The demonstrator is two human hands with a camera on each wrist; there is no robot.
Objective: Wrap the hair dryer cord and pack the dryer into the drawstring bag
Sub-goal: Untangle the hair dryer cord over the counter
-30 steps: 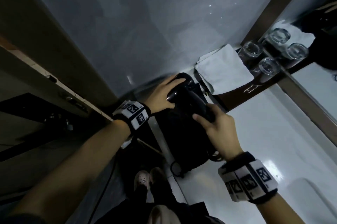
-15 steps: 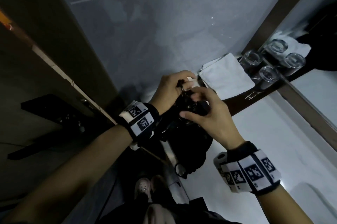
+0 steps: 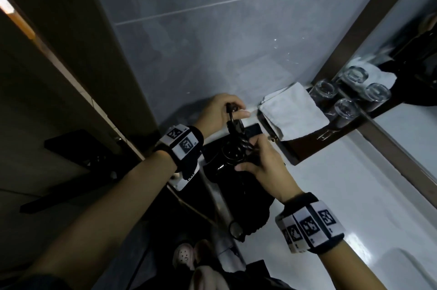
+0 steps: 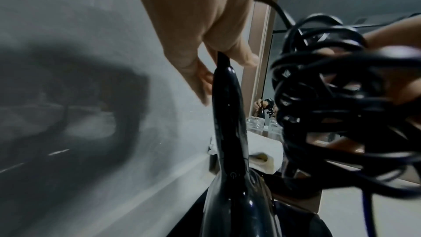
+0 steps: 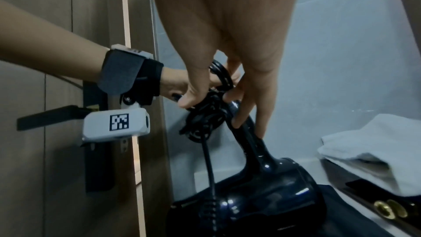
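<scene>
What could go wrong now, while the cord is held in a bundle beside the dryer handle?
The cord bundle looks tangled, and only the right hand pinches it, so loops may slip free. The left hand grips just the handle tip of the hair dryer, so it may tip. The glasses stand close by.

Glossy black plastic hair dryer point(image 5: 268, 192); smooth rubbery black cord point(image 4: 337, 107); matt dark cloth bag point(image 3: 246, 197); soft white terry towel point(image 3: 293, 112); clear glass tumblers point(image 3: 347, 110); polished grey wall tile point(image 3: 212, 41); wood-grain door point(image 5: 61, 168).
</scene>
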